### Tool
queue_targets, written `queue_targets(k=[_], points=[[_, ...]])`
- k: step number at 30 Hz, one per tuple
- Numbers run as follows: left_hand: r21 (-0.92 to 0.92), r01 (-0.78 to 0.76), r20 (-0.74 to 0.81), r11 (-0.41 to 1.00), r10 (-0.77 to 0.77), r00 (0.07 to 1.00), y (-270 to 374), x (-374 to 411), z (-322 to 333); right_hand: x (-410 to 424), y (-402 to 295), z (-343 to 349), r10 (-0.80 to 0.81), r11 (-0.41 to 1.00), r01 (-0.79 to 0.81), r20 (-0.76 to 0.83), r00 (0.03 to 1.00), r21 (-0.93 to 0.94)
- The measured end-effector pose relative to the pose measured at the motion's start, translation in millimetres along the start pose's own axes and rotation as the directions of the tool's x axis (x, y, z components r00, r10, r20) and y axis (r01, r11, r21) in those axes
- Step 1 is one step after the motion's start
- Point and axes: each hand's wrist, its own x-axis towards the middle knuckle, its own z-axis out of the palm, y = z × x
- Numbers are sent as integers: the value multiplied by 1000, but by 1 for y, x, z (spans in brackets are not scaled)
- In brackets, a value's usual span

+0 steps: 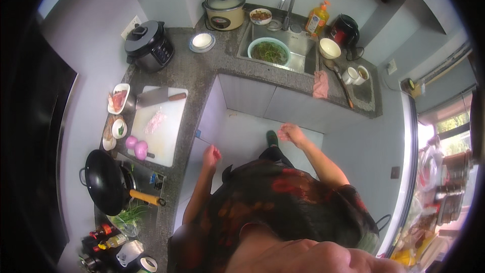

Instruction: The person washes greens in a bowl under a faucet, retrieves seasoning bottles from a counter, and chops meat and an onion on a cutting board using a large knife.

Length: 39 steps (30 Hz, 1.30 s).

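My left hand [212,155] hangs loosely curled beside the cabinet front, left of my body. Whether its fingers are apart is hard to make out, and nothing shows in it. Over the floor, my right hand [291,133] is held out with bent, slightly spread fingers and holds nothing. Nearest on the left counter lies a white cutting board [166,136]. It carries a cleaver [153,98], a small heap of chopped pale pink pieces [155,122], and two peeled purple onions [141,150] at its near left corner, with a dark handle partly hidden beneath them.
A black wok [104,182] rests tilted at the stove, its wooden handle [146,197] pointing towards the counter edge. The sink [305,58] holds a basin [250,55] of leafy greens. A pressure cooker [149,45], slow cooker [226,11] and wooden spoon [341,79] occupy the counters.
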Motion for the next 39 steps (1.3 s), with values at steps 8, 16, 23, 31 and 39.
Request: queue_targets(k=[8, 16, 23, 31, 39], points=[[-222, 77, 60, 972, -65, 996, 72, 82, 95, 166, -203, -68, -238, 963, 250, -113, 965, 101], [-182, 100, 120, 978, -79, 990, 168, 167, 293, 364, -370, -157, -432, 902, 428, -156, 888, -57], [-121, 168, 263, 978, -132, 956, 236, 225, 433, 489, -422, -200, -634, 691, 441, -187, 750, -573], [-114, 208, 240, 972, -176, 955, 248, 274, 455, 497, -392, -176, -768, 441, 563, 30, 639, -699], [-157, 252, 170, 955, -225, 959, 246, 311, 452, 485, -391, -174, -770, 464, 523, -35, 637, -715]])
